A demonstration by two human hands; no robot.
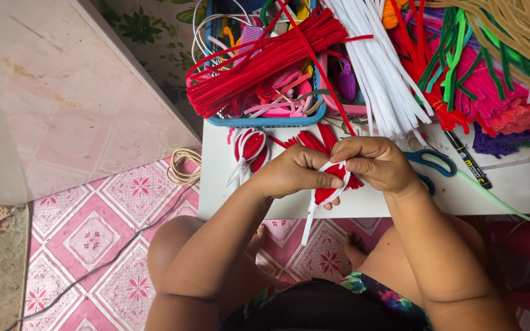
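Head view: the work sits at the near edge of the white desk (228, 184), with open tiled floor (93, 239) to the left and below. The left hand (292, 173) and right hand (375, 164) both pinch a red-and-white pipe-cleaner petal (326, 195) between them. Its long axis runs steeply, the white tail pointing down past the desk edge toward the knees. A finished petal (249, 150) lies just left. Behind, a blue basket (265, 119) of red stems (265, 61), white stems (378, 79), scissors (430, 162) and a marker (467, 160) crowd the far side.
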